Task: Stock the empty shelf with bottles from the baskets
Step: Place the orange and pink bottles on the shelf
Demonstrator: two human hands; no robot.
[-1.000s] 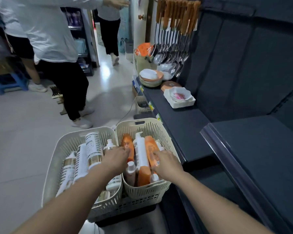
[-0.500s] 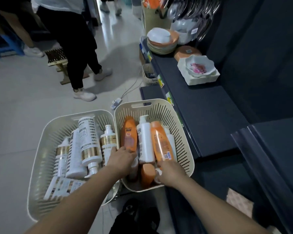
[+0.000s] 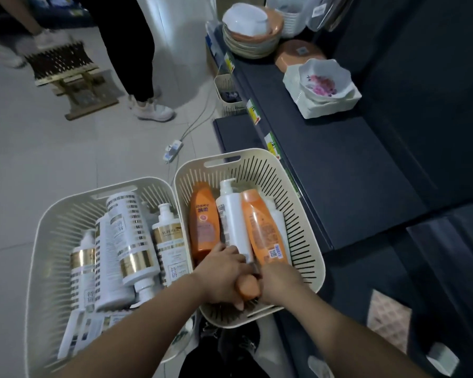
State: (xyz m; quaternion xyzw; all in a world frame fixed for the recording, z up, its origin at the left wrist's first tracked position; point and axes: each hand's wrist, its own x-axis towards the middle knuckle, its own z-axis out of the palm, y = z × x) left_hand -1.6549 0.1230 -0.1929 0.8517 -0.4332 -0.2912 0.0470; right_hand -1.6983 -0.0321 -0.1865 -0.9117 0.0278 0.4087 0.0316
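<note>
Head view, looking down at two cream slotted baskets side by side on the pale tiled floor, rims touching.

Right basket [image 3: 306, 214]: sits just beside the dark shelf [image 3: 339, 170]. Contents lie lengthwise: one orange bottle [image 3: 204, 222] at the left, a white pump bottle [image 3: 234, 222] in the middle, a second orange bottle with a QR label [image 3: 262, 227] to its right, and a further white bottle partly hidden against the right wall.

Left basket [image 3: 52, 214]: holds white-and-gold bottles [image 3: 129, 236] lying flat, several overlapping; flat printed packs at the near end.

Both hands are inside the near end of the right basket. Left hand [image 3: 221, 276]: grip curled closed around the left side of a small orange bottle [image 3: 247, 287], thumb underneath. Right hand [image 3: 280, 282]: fingers curled down on the right side of the same bottle; whether this grip actually clamps it, I cannot tell, since the fingers are hidden behind the hand. Only the rounded end of the bottle shows between the two hands.

Shelf surface nearest the baskets is bare. Farther along it: a white flowered bowl [image 3: 324, 83] in a white tray, an upturned orange bowl, a stack of plates [image 3: 250, 36].

Another person's legs [image 3: 131, 50] and white shoe stand on the floor beyond, near a small stool [image 3: 66, 69] and a power strip [image 3: 172, 151].
</note>
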